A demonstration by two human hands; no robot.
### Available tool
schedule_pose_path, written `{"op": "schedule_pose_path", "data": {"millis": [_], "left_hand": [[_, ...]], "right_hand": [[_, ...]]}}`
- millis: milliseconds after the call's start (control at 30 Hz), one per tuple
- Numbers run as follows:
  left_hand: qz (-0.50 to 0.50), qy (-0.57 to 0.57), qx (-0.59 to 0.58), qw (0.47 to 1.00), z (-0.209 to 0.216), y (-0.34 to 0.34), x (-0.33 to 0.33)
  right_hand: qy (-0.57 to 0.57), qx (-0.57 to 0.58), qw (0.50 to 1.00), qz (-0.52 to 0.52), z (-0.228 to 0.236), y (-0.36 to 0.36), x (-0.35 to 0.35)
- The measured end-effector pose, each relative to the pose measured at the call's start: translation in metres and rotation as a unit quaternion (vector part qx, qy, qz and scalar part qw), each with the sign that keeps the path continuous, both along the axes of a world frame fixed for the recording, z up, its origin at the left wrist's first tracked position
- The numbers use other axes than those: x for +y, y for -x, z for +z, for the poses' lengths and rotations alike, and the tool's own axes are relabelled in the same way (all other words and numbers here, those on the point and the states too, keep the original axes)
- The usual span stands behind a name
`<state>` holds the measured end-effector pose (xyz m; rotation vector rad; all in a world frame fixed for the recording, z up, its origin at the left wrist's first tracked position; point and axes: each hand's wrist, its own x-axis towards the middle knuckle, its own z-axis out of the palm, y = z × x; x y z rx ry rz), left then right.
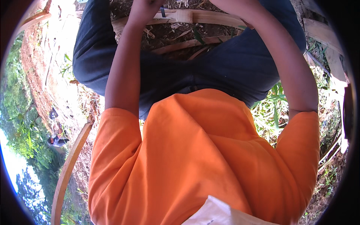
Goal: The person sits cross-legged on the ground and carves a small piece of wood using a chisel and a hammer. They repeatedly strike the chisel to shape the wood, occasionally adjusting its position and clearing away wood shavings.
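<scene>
My left hand (147,8) reaches to the top edge of the view, where its fingers are cut off. Just beside it, a small dark upright piece (162,12) stands against a pale wooden strip (210,17); whether my hand touches it I cannot tell. The strip runs crosswise between my knees, with a wider wrapped or jointed block (184,16) in its middle. My right hand (228,4) is at the top edge too, over the strip's right part, its fingers out of sight. What either hand holds is hidden.
A second curved wooden strip (187,45) lies nearer, over dark soil with scattered shavings. Wooden boards (322,33) are at the far right. A curved wooden pole (69,168) rises on the left. Beyond it, a person (57,135) is on the sunlit slope.
</scene>
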<state>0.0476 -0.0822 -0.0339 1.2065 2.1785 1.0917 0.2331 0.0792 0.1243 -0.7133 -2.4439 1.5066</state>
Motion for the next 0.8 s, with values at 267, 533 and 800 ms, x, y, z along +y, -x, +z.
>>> {"op": "schedule_pose_path", "data": {"millis": [267,533,800], "left_hand": [[0.007,0.053,-0.016,0.998,0.006,0.001,0.007],[-0.001,-0.012,-0.012,1.0,-0.005,0.003,0.002],[-0.006,0.0,-0.025,1.0,0.002,0.003,0.0]], "right_hand": [[-0.01,0.054,0.998,0.028,-0.017,-0.001,0.007],[0.021,0.059,0.998,0.021,-0.025,0.003,0.011],[0.099,-0.001,0.995,-0.033,-0.016,0.003,0.005]]}}
